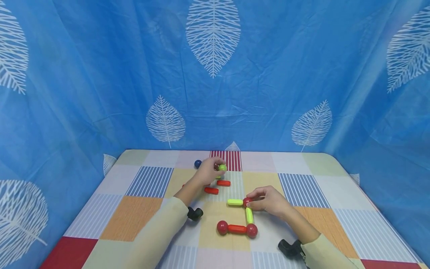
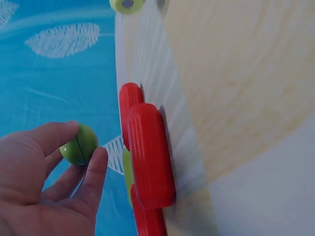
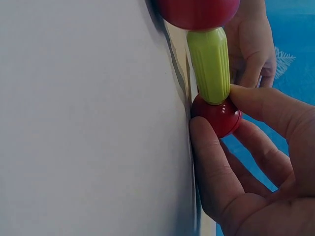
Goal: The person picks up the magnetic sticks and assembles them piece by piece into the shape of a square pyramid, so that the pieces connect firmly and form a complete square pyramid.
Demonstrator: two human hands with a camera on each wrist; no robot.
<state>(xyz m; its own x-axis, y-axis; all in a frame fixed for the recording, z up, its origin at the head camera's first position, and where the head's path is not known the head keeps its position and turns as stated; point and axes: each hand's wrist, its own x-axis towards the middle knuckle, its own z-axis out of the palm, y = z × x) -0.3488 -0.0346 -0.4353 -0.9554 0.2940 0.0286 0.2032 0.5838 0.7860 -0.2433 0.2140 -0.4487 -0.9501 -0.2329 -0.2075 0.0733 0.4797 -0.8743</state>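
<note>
My left hand (image 1: 207, 172) pinches a green ball (image 2: 80, 144) between thumb and fingers, above the far middle of the table. Several red rods (image 2: 150, 155) lie just below it. Nearer, my right hand (image 1: 270, 201) grips a red ball (image 3: 219, 115) at a corner of a joined shape. From that ball one yellow-green rod (image 1: 235, 202) points left and another yellow-green rod (image 3: 209, 64) runs toward me. The latter meets a second red ball (image 1: 252, 230), which a red rod (image 1: 237, 229) links to a third red ball (image 1: 222, 227).
A blue ball (image 1: 198, 163) lies at the back, left of my left hand. Loose red rods (image 1: 211, 191) lie between the hand and the joined shape. A checked cloth (image 1: 144, 216) covers the table, and a blue leaf-print curtain (image 1: 255, 93) hangs behind and at both sides.
</note>
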